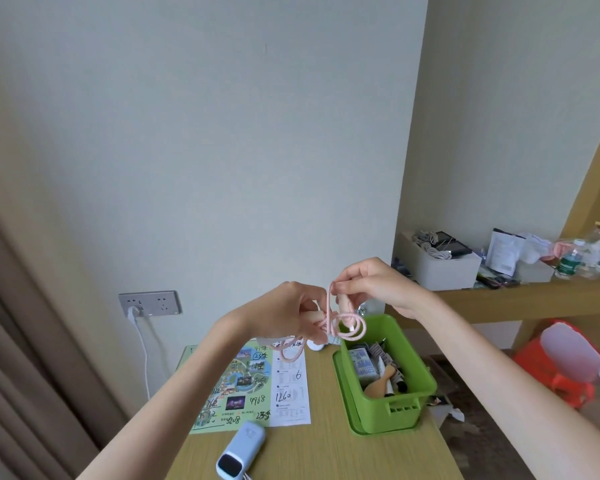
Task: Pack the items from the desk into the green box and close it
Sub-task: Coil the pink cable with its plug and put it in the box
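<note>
Two bare forearms, sleeveless to the frame edge; left hand [284, 310] and right hand [371, 282] ungloved, ringless.

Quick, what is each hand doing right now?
Left hand: closed on the pink cable.
Right hand: pinching the same cable's upper loop.

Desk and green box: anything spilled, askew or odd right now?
Nothing spilled or broken. The green box sits upright and open, already part filled. The pink cable is half coiled between both hands, a loop dangling over the map sheet.
</note>
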Action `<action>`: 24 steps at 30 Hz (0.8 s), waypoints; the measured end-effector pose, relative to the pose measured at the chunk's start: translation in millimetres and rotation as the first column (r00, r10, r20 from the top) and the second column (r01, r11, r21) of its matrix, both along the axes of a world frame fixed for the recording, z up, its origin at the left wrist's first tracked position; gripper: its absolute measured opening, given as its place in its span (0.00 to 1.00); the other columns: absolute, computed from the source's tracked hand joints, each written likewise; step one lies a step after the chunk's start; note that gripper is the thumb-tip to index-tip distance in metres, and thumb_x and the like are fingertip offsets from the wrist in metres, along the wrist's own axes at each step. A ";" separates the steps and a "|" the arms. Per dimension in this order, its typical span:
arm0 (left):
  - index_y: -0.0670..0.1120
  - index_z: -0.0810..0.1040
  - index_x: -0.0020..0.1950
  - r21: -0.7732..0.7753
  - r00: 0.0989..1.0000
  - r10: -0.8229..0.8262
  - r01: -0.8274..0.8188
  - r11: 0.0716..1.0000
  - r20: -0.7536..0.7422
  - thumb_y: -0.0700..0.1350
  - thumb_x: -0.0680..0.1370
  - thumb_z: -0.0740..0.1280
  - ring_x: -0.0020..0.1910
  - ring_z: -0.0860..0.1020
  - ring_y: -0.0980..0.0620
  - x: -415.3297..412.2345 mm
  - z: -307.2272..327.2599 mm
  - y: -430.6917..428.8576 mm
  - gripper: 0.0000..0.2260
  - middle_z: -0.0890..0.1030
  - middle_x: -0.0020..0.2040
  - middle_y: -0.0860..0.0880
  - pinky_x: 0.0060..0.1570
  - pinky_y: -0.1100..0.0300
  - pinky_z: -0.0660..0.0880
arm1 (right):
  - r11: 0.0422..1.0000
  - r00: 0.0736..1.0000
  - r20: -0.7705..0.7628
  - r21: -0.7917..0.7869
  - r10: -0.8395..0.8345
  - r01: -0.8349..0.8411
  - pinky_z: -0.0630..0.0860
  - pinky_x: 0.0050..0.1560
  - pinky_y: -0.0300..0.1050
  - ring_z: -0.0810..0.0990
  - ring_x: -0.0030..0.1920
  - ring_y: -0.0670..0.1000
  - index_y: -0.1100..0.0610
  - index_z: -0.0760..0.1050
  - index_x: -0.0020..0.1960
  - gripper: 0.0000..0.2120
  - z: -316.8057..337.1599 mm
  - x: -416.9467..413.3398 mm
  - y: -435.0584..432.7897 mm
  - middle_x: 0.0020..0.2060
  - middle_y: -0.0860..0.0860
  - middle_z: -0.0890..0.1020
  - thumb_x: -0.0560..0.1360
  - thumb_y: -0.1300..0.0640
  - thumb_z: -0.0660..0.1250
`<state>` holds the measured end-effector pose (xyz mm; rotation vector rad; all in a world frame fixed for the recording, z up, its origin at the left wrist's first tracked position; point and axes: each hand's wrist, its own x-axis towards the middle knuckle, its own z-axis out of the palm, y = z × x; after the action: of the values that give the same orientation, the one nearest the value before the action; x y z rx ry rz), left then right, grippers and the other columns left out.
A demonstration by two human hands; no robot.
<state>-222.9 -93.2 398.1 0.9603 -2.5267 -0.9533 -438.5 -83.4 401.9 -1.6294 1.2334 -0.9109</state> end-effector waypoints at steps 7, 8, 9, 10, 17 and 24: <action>0.51 0.76 0.45 -0.153 0.994 0.058 -0.043 0.987 0.093 0.46 0.69 0.77 0.26 0.67 0.58 -36.0 -10.9 6.9 0.11 0.73 0.26 0.58 0.31 0.61 0.64 | 0.996 0.996 0.088 0.087 -0.003 -0.005 0.79 0.38 0.39 0.82 0.38 0.51 0.68 0.80 0.52 0.09 -16.7 -36.9 6.5 0.40 0.59 0.83 0.75 0.63 0.69; 0.51 0.76 0.45 -0.120 0.996 0.051 -0.042 0.992 0.076 0.45 0.69 0.77 0.27 0.68 0.57 -40.1 -11.9 7.6 0.11 0.74 0.26 0.58 0.31 0.62 0.65 | 0.995 0.993 0.119 0.103 -0.013 0.000 0.79 0.39 0.41 0.82 0.39 0.51 0.68 0.80 0.52 0.09 -20.4 -41.8 6.8 0.40 0.59 0.83 0.76 0.63 0.69; 0.50 0.76 0.46 -0.085 0.997 0.044 -0.039 0.996 0.060 0.44 0.69 0.77 0.28 0.69 0.56 -43.7 -12.7 8.2 0.12 0.75 0.28 0.56 0.32 0.62 0.66 | 0.993 0.989 0.147 0.121 -0.025 0.007 0.80 0.41 0.42 0.82 0.39 0.52 0.68 0.80 0.52 0.09 -23.9 -45.9 6.9 0.40 0.58 0.83 0.76 0.62 0.69; 0.49 0.76 0.46 -0.055 0.998 0.038 -0.036 0.998 0.046 0.44 0.69 0.77 0.29 0.71 0.55 -47.0 -13.3 9.0 0.12 0.77 0.29 0.53 0.32 0.63 0.67 | 0.990 0.985 0.171 0.138 -0.037 0.013 0.81 0.43 0.42 0.82 0.40 0.52 0.67 0.80 0.52 0.09 -26.9 -49.3 6.8 0.40 0.58 0.83 0.75 0.62 0.69; 0.52 0.75 0.45 -0.081 0.995 0.058 -0.051 0.995 0.078 0.45 0.70 0.76 0.30 0.72 0.55 -62.5 -24.3 1.5 0.11 0.81 0.34 0.50 0.34 0.62 0.67 | 0.961 0.956 0.292 0.270 -0.027 -0.055 0.79 0.38 0.41 0.82 0.36 0.51 0.63 0.81 0.41 0.06 -42.2 -64.5 3.1 0.36 0.56 0.83 0.76 0.63 0.68; 0.47 0.75 0.47 0.133 0.999 0.035 -0.037 0.991 0.014 0.43 0.72 0.75 0.29 0.75 0.54 -73.2 -38.4 -13.5 0.10 0.85 0.39 0.46 0.30 0.66 0.70 | 0.967 0.923 0.369 0.253 -0.114 0.019 0.78 0.36 0.39 0.83 0.36 0.50 0.65 0.81 0.49 0.05 -59.3 -71.8 -16.4 0.39 0.56 0.84 0.74 0.65 0.69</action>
<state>-296.1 -106.7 359.8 1.0483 -2.4726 -1.1200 -510.3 -99.8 342.6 -1.1536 1.0832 -1.0177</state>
